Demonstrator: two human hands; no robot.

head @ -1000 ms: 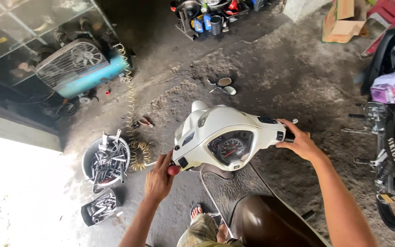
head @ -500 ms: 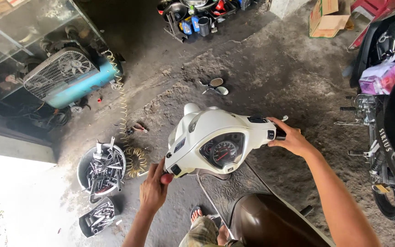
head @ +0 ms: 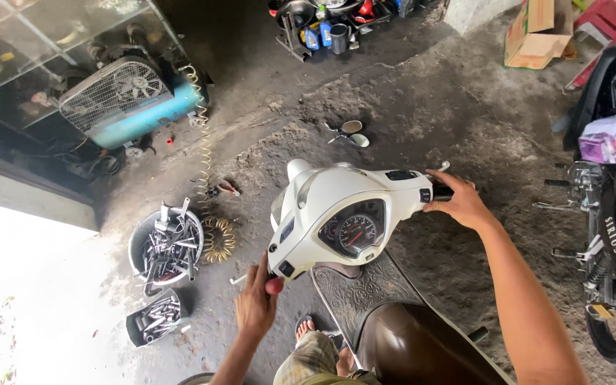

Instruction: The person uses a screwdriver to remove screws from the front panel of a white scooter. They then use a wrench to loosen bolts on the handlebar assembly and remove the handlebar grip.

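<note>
I sit on a white scooter (head: 336, 207) with a round speedometer and a brown seat (head: 422, 349). My left hand (head: 257, 303) grips the left handlebar grip, whose red end shows by my thumb. My right hand (head: 458, 201) wraps the right handlebar grip beside the black switch block. The handlebar is turned so its left end points toward me. My foot in a sandal (head: 306, 329) rests on the ground next to the patterned floorboard (head: 361, 292).
A round tub of metal tools (head: 165, 246) and a small tray of tools (head: 152, 317) lie at left, by a coiled hose (head: 217, 239). A box fan (head: 112, 93), two loose mirrors (head: 351, 132), a cardboard box (head: 536, 36) and a parked black motorbike (head: 614, 242) surround me.
The handlebar has swung further, its left end coming closer to me and its right end going away. Both hands stayed on the grips. The view shifted slightly.
</note>
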